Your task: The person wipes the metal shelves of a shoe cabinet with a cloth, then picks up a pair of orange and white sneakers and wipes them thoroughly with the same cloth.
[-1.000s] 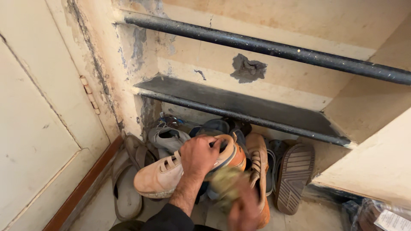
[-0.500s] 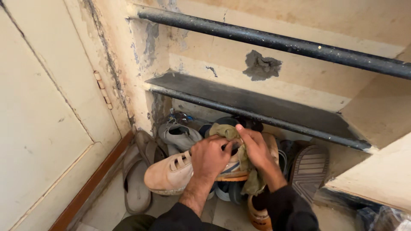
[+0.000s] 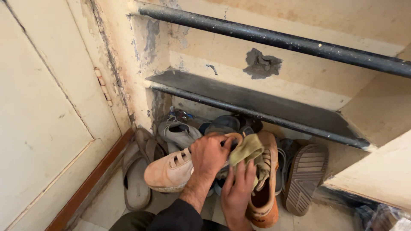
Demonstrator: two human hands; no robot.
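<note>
My left hand [image 3: 210, 155] grips the heel end of a tan strap shoe [image 3: 169, 173], which lies toe to the left on top of a pile of footwear. Just below and to the right, my right hand [image 3: 236, 192] points its fingers upward and holds a crumpled olive-yellow cloth [image 3: 248, 149] against the shoe's heel. An orange-brown shoe [image 3: 266, 192] lies under and right of the cloth. Both wrists come up from the bottom edge; the left one wears a dark sleeve.
A grey shoe [image 3: 177, 132], a worn sandal [image 3: 137, 179] and a shoe with its ribbed sole up [image 3: 306, 179] surround the pile. A dark shelf [image 3: 257, 100] and a black bar [image 3: 274, 38] hang overhead. A pale door [image 3: 43, 128] stands at the left.
My right hand came up with the cloth to the shoe's heel, then dropped lower with its fingers under the cloth. The left hand kept its grip on the tan shoe.
</note>
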